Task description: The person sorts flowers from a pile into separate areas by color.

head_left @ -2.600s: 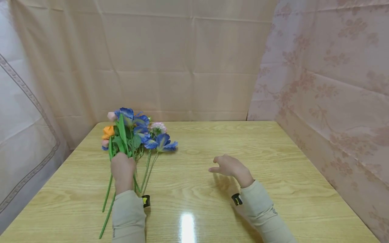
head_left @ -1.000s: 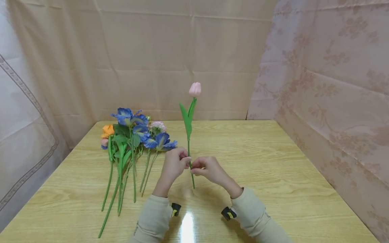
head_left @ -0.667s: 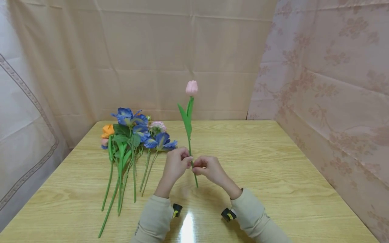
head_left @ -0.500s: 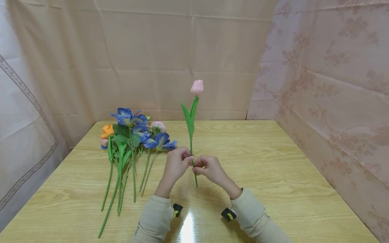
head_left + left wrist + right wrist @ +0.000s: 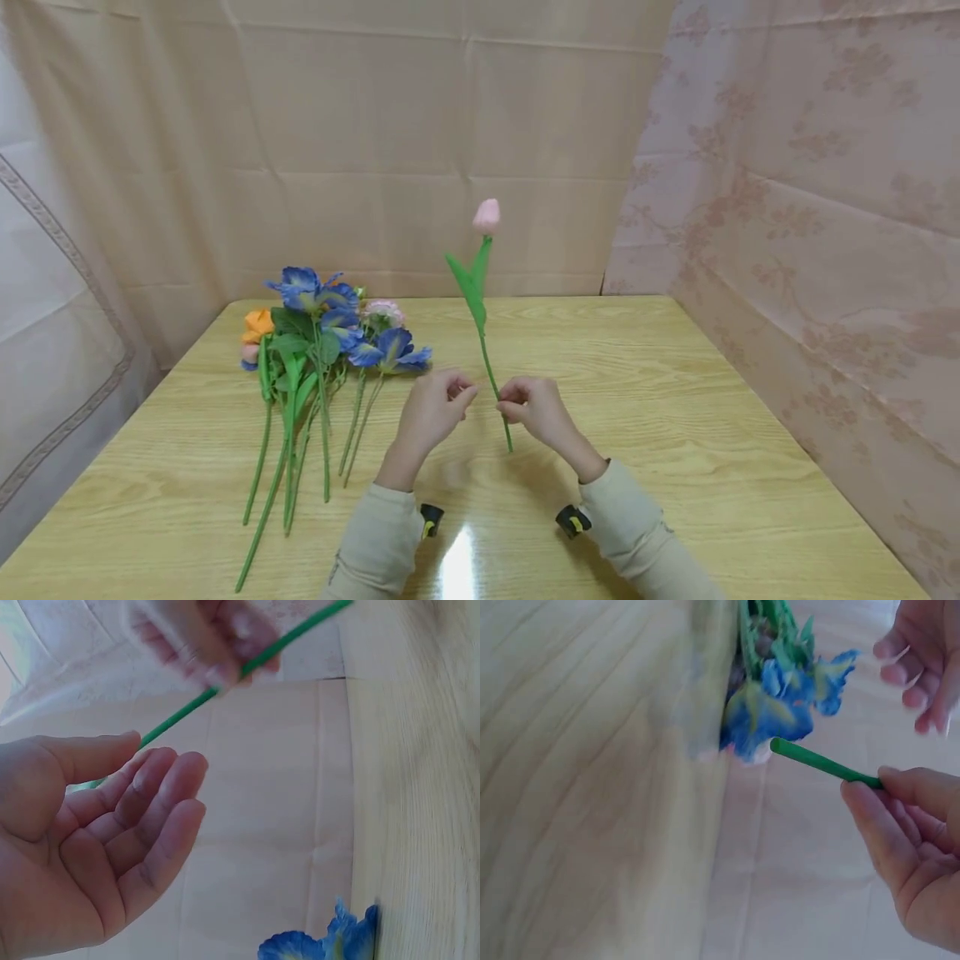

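A pink tulip [image 5: 487,217] with two green leaves stands nearly upright over the middle of the table, leaning a little to the left at its top. My right hand [image 5: 542,410] pinches its green stem near the lower end between thumb and forefinger; the cut end [image 5: 778,745] sticks out past the fingertips in the right wrist view. My left hand [image 5: 435,408] is just left of the stem, apart from it, holding nothing. In the left wrist view its fingers [image 5: 169,847] are loosely bent, and the stem [image 5: 180,714] passes behind the thumb.
On the left of the wooden table [image 5: 637,375] lies a pile of flowers with long stems: blue irises [image 5: 300,290], an orange flower [image 5: 257,325] and a pale pink bloom [image 5: 384,312]. A beige cloth [image 5: 360,125] hangs behind the table, a floral one [image 5: 810,208] at the right.
The left hand took the tulip from the pile and brought it to the right hand; both held the stem. Now the left hand has let go, and the right hand has shifted slightly right with it.
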A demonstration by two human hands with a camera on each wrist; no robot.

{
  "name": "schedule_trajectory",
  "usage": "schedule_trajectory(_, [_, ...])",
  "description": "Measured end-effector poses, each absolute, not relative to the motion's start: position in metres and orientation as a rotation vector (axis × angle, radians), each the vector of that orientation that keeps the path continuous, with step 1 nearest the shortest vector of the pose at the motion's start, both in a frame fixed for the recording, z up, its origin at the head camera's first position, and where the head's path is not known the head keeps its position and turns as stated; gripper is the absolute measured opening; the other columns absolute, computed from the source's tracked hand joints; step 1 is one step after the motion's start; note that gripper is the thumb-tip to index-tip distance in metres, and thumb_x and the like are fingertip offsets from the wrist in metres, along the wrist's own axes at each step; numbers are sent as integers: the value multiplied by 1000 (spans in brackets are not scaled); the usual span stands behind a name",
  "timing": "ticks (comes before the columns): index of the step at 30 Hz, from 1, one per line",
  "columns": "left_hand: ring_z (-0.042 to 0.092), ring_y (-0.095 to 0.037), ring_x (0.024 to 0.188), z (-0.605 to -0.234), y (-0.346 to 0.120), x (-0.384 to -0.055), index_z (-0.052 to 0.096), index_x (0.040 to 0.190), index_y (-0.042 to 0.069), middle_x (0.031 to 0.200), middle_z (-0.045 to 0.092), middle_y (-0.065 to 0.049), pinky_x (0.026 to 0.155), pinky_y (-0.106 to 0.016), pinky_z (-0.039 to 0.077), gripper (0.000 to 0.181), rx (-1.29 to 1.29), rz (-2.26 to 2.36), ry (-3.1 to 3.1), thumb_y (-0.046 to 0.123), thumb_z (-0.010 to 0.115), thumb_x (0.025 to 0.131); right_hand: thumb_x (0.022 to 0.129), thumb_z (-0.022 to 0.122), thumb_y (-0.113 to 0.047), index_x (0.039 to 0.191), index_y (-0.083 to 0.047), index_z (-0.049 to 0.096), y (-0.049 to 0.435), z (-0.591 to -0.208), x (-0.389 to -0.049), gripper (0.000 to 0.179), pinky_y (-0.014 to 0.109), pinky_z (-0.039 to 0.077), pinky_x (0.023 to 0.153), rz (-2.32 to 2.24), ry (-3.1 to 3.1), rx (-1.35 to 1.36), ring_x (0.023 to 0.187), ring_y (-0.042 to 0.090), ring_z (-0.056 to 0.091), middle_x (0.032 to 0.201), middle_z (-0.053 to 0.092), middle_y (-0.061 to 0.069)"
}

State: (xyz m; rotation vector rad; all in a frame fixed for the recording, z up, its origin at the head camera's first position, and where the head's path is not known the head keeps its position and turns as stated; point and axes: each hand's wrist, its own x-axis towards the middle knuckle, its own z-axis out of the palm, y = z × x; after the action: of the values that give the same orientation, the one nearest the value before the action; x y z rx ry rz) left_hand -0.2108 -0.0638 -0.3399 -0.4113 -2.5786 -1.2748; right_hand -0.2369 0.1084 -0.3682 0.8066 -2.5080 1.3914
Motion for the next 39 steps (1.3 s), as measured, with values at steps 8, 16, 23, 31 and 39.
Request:
schedule_trajectory(8, [54, -7, 49, -343, -72, -210, 65, 86, 7, 65, 57, 1, 46, -25, 43, 10, -386, -1214, -2614, 16, 60, 86, 77, 62, 8, 81, 9, 60, 138, -369, -248, 4, 24, 51, 52, 1329, -2696, 471, 56, 18, 59, 67, 58, 8])
schedule_trajectory(16, [53, -8, 48, -343, -76, -208, 64, 84, 7, 63, 54, 1, 44, -26, 41, 11, -376, -1195, -2645, 16, 59, 87, 77, 60, 9, 77, 13, 57, 187, -363, -262, 4, 27, 51, 50, 1162, -2812, 284, 53, 20, 59, 67, 56, 12])
schedule_trajectory(23, [50, -7, 45, -345, -78, -207, 65, 83, 6, 59, 51, 3, 44, -25, 39, 15, -395, -1120, -2701, 20, 58, 87, 77, 57, 10, 69, 7, 58, 225, -360, -275, 9, 25, 50, 50, 906, -2988, 121, 49, 16, 58, 65, 57, 12])
schedule_trajectory(31, [49, -7, 44, -348, -79, -208, 64, 81, 7, 57, 49, 3, 44, -26, 38, 15, -403, -1094, -2722, 19, 58, 87, 76, 52, 12, 59, 8, 57, 260, -364, -285, 19, 27, 51, 51, 837, -3092, 34, 47, 19, 57, 51, 54, 9])
schedule_trajectory(39, [48, -8, 45, -352, -79, -209, 64, 84, 7, 60, 50, 3, 44, -26, 38, 14, -416, -1076, -2744, 19, 58, 88, 74, 52, 15, 63, 10, 57, 277, -373, -293, 13, 27, 51, 51, 802, -3159, -95, 48, 19, 59, 55, 54, 13])
